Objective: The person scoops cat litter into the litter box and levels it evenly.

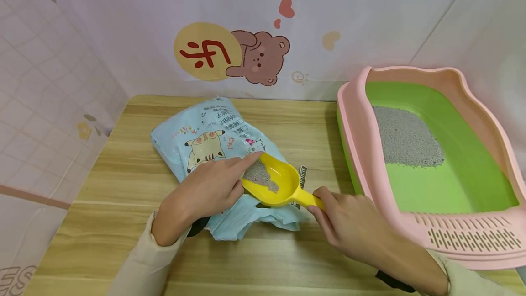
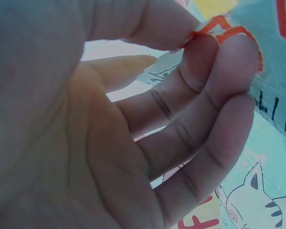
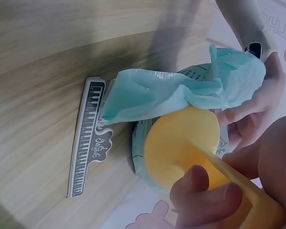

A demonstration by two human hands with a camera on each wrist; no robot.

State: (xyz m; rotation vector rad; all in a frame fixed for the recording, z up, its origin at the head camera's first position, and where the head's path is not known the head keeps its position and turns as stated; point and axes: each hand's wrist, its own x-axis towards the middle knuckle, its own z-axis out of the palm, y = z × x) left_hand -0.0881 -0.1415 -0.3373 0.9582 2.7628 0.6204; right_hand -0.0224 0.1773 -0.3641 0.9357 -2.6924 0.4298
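A light-blue cat litter bag (image 1: 242,127) lies on the table with its mouth toward me. My left hand (image 1: 205,191) pinches the film at that mouth between thumb and fingers, as the left wrist view shows, while its index finger reaches along the scoop's far edge in the head view. By its handle, my right hand (image 1: 353,223) grips a yellow scoop (image 1: 285,179). Grey litter (image 1: 260,177) lies in the front of the scoop, which is at the bag's mouth. The right wrist view shows the scoop's underside (image 3: 181,148) below a loose flap of the bag (image 3: 157,93).
At the right stands a pink-rimmed green litter box (image 1: 349,118), with a patch of grey litter (image 1: 407,138) on its floor. A clip with a piano-key pattern (image 3: 88,138) lies on the wooden table (image 1: 255,264) beside the bag. Behind rises a wall with cartoon prints.
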